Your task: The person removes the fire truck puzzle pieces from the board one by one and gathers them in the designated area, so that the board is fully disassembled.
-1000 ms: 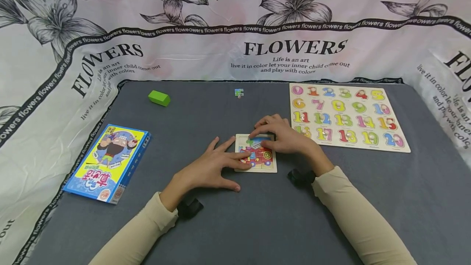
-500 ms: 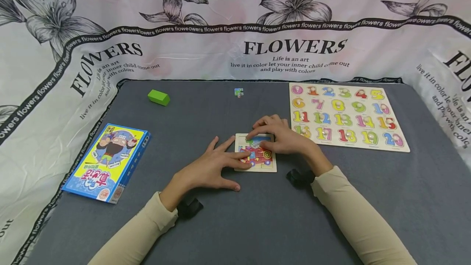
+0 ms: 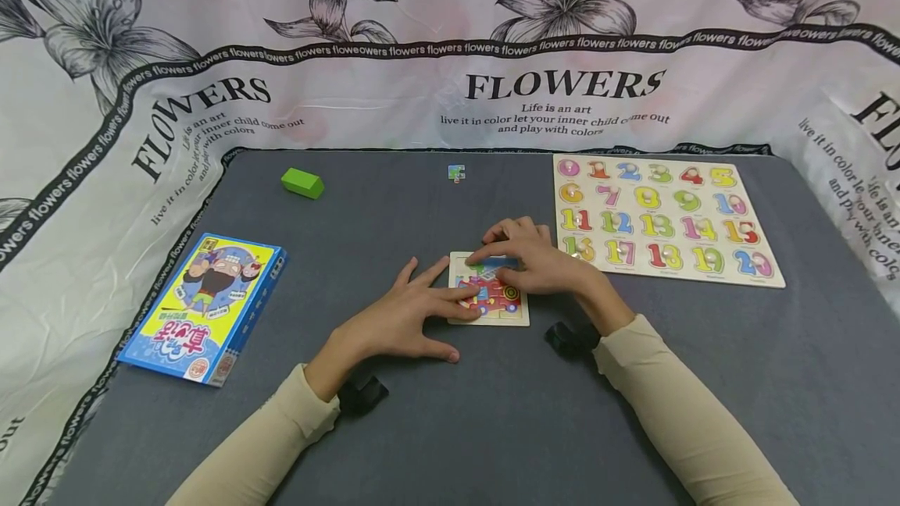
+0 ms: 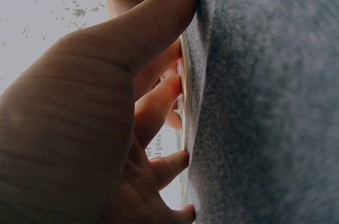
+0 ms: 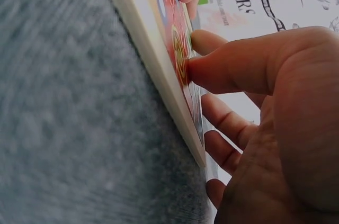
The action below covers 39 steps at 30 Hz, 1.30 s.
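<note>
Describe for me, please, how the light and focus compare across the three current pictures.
Head view: fairly even light, large lettering on the printed sheet legible; left wrist view: left hand in dim shadow, sheet behind washed out, grey cloth blurred; right wrist view: cloth blurred too, puzzle board pale and bright towards the top, right hand shadowed low down.

On the bench (image 3: pixel 492 428), the puzzle (image 3: pixel 506 309) lies near the middle, the left grip (image 3: pixel 408 320) over its left side, the right grip (image 3: pixel 537 260) over its far right part. Behind it, near the back edge, lies a jigsaw piece (image 3: pixel 456 172). The number board (image 3: pixel 666 202) lies to the right and farther back. Well to the left lies a box (image 3: pixel 207 307), with a block (image 3: pixel 302 183) behind it.
</note>
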Motion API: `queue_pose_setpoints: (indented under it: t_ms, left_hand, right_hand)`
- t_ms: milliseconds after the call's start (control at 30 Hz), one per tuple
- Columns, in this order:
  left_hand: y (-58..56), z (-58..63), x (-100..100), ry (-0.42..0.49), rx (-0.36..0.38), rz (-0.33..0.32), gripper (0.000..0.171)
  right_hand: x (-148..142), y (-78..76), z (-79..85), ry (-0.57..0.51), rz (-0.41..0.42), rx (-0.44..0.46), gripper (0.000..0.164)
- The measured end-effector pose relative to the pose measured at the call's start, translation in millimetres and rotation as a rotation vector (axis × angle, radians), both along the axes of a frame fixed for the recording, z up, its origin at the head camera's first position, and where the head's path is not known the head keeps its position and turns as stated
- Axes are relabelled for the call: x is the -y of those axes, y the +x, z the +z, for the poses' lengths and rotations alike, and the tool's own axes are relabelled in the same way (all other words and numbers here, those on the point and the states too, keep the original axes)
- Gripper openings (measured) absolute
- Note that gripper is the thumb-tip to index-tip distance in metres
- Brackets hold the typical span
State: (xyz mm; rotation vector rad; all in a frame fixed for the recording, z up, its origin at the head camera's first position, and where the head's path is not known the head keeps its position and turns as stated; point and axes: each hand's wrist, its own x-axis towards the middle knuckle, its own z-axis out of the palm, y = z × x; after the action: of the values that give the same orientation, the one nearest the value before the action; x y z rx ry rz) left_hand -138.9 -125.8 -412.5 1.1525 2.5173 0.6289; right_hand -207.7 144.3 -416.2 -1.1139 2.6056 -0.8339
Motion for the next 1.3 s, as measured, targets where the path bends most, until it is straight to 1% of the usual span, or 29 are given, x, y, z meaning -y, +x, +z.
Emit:
queue_pose_setpoints:
  t_ms: [167, 367, 567, 900, 1067, 1300]
  left_hand:
    - [0.0, -0.1, -0.4, -0.002, -0.001, 0.003, 0.066]
    - [0.8, -0.5, -0.2, 0.012, 0.004, 0.006, 0.065]
    - [1.1, -1.8, -0.2, 0.021, 0.01, 0.002, 0.063]
    - [2.7, -2.2, -1.3, 0.016, 0.006, 0.002, 0.06]
    - [2.6, -2.4, -2.1, 0.014, -0.004, -0.001, 0.058]
    - [2.5, -3.2, -1.4, 0.018, 0.002, 0.002, 0.055]
  right_hand:
    - [-1.7, -0.5, -0.4, 0.013, 0.022, -0.023, 0.042]
    - [-3.3, -1.5, -1.8, 0.004, 0.017, 0.005, 0.041]
    - [-3.8, -1.5, 0.2, -0.015, 0.018, 0.031, 0.042]
    - [-4.8, -3.7, -2.9, -0.013, 0.019, 0.01, 0.044]
    - [-4.7, -3.1, -1.9, -0.014, 0.012, 0.02, 0.044]
    - [-3.6, -3.7, -2.0, -0.014, 0.0, 0.042, 0.044]
